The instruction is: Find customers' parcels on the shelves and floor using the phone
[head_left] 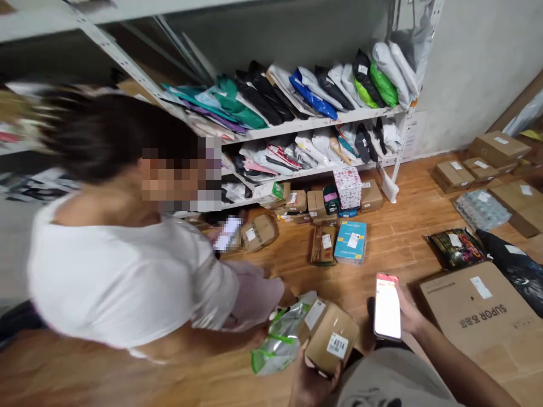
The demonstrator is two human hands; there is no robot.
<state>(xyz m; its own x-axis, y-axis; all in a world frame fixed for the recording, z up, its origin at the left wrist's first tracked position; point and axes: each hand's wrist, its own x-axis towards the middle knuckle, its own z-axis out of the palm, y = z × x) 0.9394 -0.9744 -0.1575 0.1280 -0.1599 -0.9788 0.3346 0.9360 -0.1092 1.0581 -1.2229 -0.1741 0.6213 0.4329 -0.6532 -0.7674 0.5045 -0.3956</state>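
Observation:
Held from below by my left hand (311, 379) is a small brown cardboard box (335, 325), with a white label reading 4014 and a second label on another side. My right hand (409, 314) is closed around a smartphone (387, 308) with a bright white screen and a red strip on top. Touching the box on its left is a clear and green plastic bag (278, 342), near the lowered hand of a person in a white top (123, 277). That person's other hand has a lit phone (228, 233).
Metal shelves (365, 116) hold rows of bagged parcels. On the wooden floor stand a blue box (350, 240), a brown parcel (259, 233) and a large SUPOR carton (479, 305). A black bag (515, 265) and more boxes (498, 148) lie at the right.

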